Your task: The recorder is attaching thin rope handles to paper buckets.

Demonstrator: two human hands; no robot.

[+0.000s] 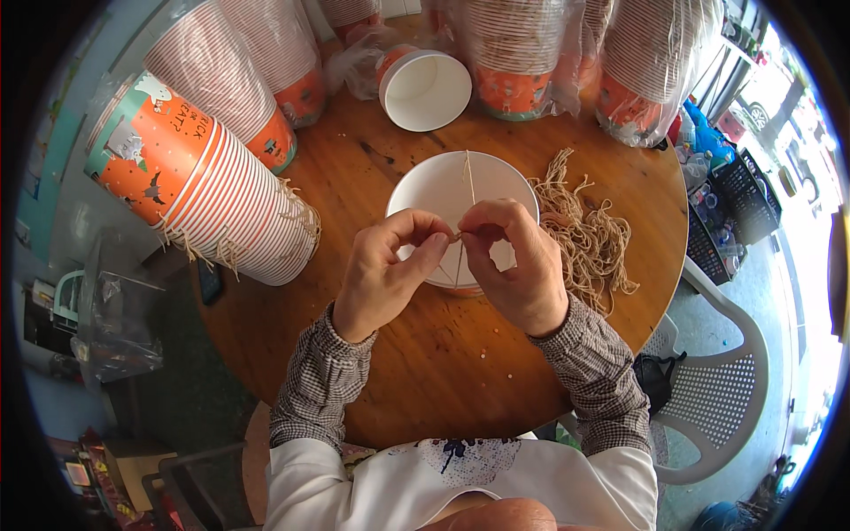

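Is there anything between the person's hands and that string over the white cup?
Nothing visible. The left hand and right hand both pinch the string directly above the white cup; the loose string pile lies off to the right.

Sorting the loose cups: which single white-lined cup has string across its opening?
The cup under both hands; the other loose cup, farther back, has none.

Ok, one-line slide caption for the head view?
Both hands, left hand and right hand, pinch a thin string over a white paper cup on a round wooden table, beside a twine pile.

sleeves: small brown-white check, buttoned cuffs perhaps | torso: white apron, blue print | hands: bare
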